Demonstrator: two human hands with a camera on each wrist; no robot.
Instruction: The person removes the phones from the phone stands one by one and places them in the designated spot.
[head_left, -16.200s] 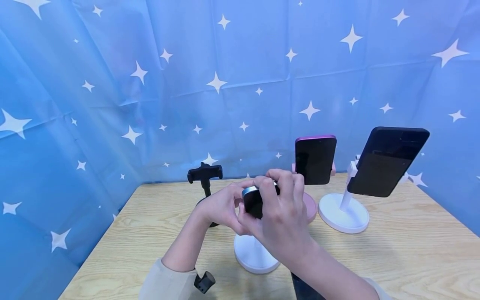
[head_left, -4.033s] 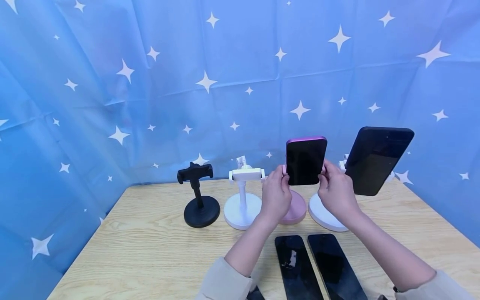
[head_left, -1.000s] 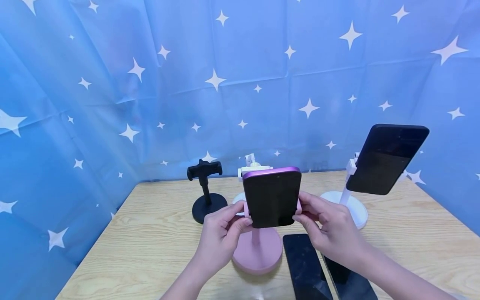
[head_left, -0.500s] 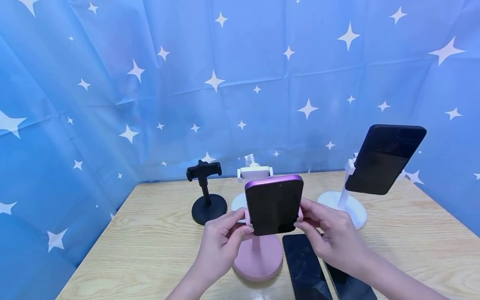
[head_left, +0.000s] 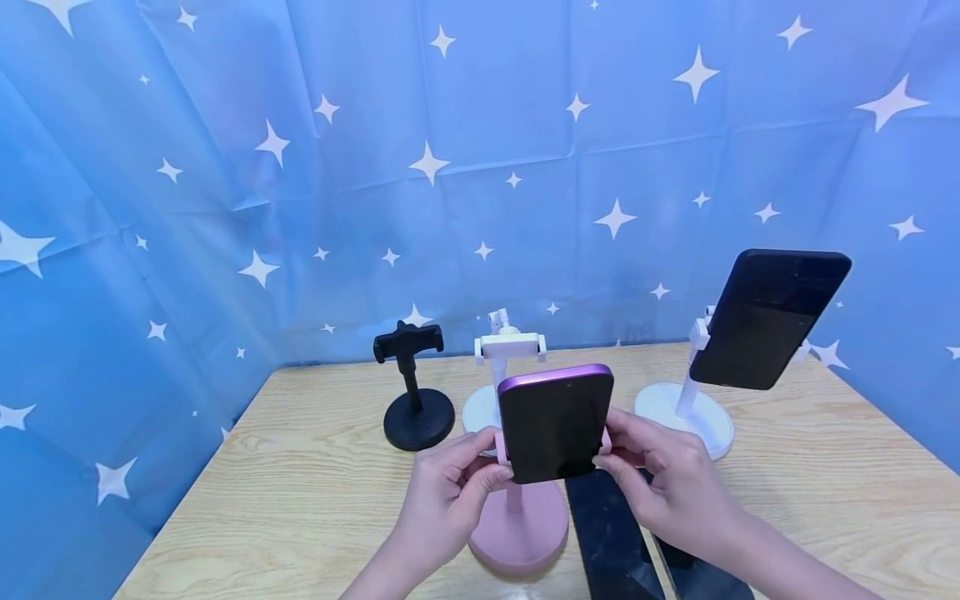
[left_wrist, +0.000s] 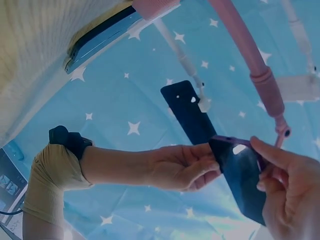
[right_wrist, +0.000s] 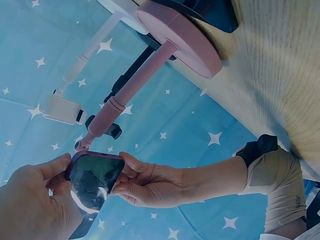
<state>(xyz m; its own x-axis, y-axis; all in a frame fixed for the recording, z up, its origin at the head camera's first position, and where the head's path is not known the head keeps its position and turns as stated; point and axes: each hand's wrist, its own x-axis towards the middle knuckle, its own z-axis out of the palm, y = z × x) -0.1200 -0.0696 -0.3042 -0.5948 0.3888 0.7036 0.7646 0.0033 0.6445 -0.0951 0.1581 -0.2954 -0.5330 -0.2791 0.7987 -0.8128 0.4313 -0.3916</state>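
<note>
A phone with a purple edge (head_left: pixel 557 423) sits upright, leaning back, in the clamp of a pink phone stand (head_left: pixel 519 533), close in front of me. My left hand (head_left: pixel 442 492) pinches the clamp's left arm between thumb and fingers, beside the phone's lower edge. On the other side, my right hand (head_left: pixel 671 483) pinches the right arm in the same way. Both wrist views show fingers at the phone's two sides, over the pink pole (right_wrist: pixel 135 80). The back of the clamp is hidden in the head view.
Behind stand a black phone stand (head_left: pixel 418 418) and a white phone stand (head_left: pixel 512 347), both without phones. At right, another white stand (head_left: pixel 686 417) bears a large black phone (head_left: pixel 768 321). Two dark phones, one (head_left: pixel 611 533) beside the pink base, lie on the wooden table (head_left: pixel 285 500).
Since four seconds ago the pink stand has come forward from the back row, in front of the white stand. Over the last second the phone has sunk lower and slightly right, both hands moving with it.
</note>
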